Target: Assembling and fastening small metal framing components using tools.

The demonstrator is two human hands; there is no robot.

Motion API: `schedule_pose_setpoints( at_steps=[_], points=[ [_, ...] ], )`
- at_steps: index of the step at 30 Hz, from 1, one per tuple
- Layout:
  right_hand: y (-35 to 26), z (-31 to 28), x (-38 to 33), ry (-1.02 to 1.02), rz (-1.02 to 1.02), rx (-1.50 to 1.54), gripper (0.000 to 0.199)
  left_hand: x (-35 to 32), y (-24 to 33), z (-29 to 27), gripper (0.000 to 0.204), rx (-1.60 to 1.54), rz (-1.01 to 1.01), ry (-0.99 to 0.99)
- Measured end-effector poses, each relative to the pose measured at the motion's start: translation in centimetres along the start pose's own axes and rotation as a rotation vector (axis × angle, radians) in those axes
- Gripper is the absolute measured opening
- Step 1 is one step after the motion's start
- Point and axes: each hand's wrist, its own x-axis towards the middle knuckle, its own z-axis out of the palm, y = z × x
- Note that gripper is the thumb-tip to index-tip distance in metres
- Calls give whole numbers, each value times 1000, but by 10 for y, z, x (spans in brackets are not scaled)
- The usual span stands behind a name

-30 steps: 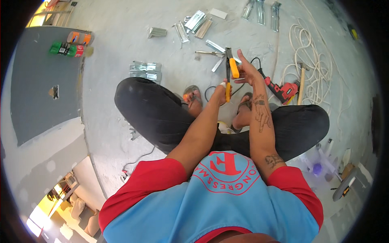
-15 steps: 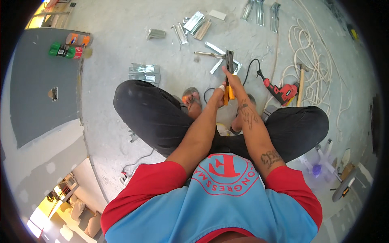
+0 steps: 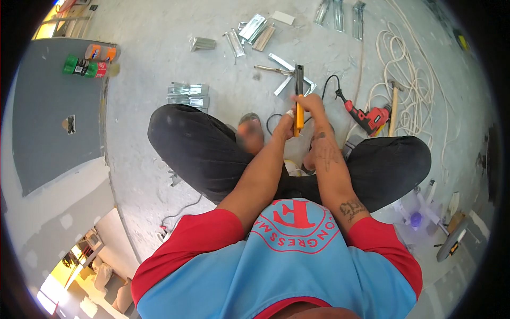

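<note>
A plier-like hand tool (image 3: 299, 109) with yellow handles and a long dark head points away from me, between my knees. Closed around its yellow handle end is my left hand (image 3: 287, 124). My right hand (image 3: 311, 104) grips it from the right, farther up, where handle meets head. The two handles lie nearly together. Beneath or beyond the tool's tip are angled silver metal pieces (image 3: 283, 86) on the floor; I cannot tell whether the tip touches them. A metal rod-like tool (image 3: 271, 69) lies across these pieces.
Bent metal channel pieces (image 3: 253, 29) and stacked metal pieces (image 3: 188, 96) lie on the floor. At right are a red drill (image 3: 372, 118), a hammer (image 3: 394, 109) and coiled white cable (image 3: 406, 74). Bottles (image 3: 87, 67) stand out at left, by a grey panel (image 3: 58, 114).
The right hand has curled more tightly around the tool, and its fingers sit lower on the dark head. The yellow handles, slightly apart before, are now closer together.
</note>
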Motion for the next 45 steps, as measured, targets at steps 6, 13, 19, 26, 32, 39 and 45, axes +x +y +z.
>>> schedule_pose_setpoints(
  at_steps=[6, 13, 19, 26, 32, 39, 45],
  points=[
    [-24, -30, -26, -83, 133, 671, 90, -6, 9, -8, 49, -5, -187, 17],
    [-12, 63, 5, 113, 3, 567, 85, -9, 19, -3, 55, 125, -85, 76],
    [-35, 40, -40, 199, 107, 276, 66, -22, 24, 4, 71, -76, -227, 66],
    [-41, 34, -51, 231, 129, 345, 58, -20, 18, 7, 62, 60, -47, 8],
    [-17, 37, -28, 386, 86, 249, 76, -17, 15, 23, 49, 57, -43, 38],
    [-39, -31, -34, -144, -2, 691, 71, -5, 18, -25, 42, 56, -197, 70],
    [-15, 2, -10, -21, 114, 405, 89, -12, 14, 10, 40, 104, -106, 211]
  ],
)
